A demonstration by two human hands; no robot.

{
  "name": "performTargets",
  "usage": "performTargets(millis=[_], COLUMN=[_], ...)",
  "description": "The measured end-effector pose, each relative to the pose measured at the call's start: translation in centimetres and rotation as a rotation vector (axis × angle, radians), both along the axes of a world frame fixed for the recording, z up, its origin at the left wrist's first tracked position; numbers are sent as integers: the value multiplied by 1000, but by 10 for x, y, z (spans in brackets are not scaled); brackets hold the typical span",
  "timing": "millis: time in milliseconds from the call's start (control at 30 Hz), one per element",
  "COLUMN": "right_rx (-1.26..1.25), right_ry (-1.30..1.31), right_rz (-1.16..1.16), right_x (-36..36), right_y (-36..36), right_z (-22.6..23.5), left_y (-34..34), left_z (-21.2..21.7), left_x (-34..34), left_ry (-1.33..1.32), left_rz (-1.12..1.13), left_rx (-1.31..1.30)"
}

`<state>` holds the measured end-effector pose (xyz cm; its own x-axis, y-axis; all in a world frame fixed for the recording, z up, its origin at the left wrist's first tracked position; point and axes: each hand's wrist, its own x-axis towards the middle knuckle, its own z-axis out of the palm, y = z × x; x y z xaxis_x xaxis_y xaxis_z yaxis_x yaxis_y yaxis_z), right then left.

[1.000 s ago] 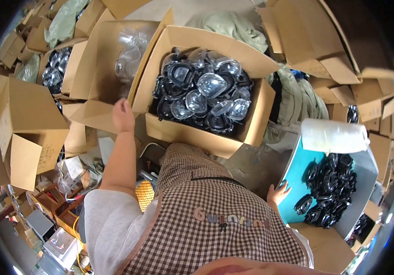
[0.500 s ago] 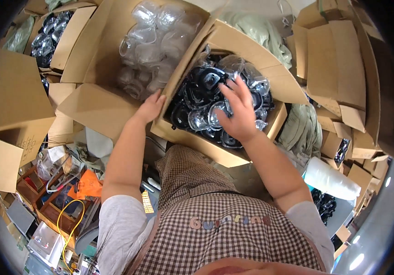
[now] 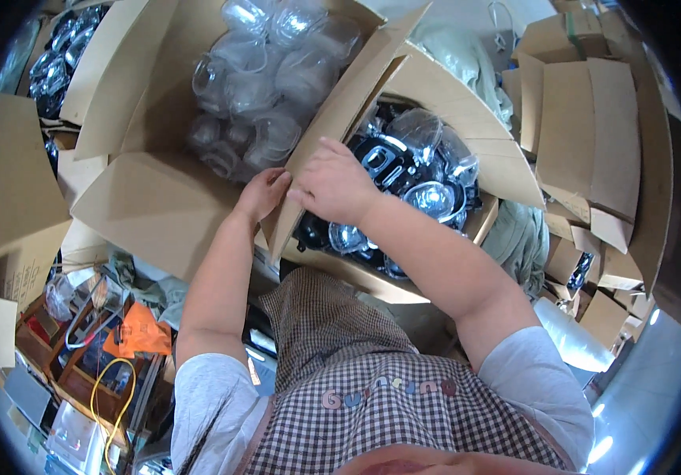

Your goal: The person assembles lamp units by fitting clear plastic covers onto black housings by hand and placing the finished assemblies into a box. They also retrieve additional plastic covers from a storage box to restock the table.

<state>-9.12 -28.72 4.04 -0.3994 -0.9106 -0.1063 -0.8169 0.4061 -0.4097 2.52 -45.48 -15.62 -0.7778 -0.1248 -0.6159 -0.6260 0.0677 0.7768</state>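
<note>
Reaching into the open brown cardboard box [image 3: 506, 170] of bagged black-and-clear plastic lamp housings [image 3: 404, 170], your right hand [image 3: 332, 186] lies curled on the pile by the near flap; can't tell if it's pinching one. Your left hand [image 3: 263, 194] presses that flap, fingers together. Box looks full, so mostly untouched. Clear plastic shells [image 3: 265, 87] fill the neighbouring carton.

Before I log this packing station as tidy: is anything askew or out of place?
Nothing looks spilled or damaged. Both hands, left hand and right hand, rest on the cardboard flap between the box of clear parts and the box of black parts.
</note>
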Motion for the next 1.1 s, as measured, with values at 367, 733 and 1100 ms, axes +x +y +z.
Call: performTargets(millis=[367, 733, 1100], right_rx=[-143, -317, -425], right_ry=[-32, -120, -133], right_rz=[-74, -89, -132], right_x=[-2, 3, 9], right_y=[31, 47, 53], right_z=[-15, -32, -47], left_y=[0, 15, -16], left_z=[-15, -109, -159], left_x=[-193, -273, -321], left_ry=[-65, -285, 104], left_rz=[244, 429, 961], left_rx=[230, 383, 745])
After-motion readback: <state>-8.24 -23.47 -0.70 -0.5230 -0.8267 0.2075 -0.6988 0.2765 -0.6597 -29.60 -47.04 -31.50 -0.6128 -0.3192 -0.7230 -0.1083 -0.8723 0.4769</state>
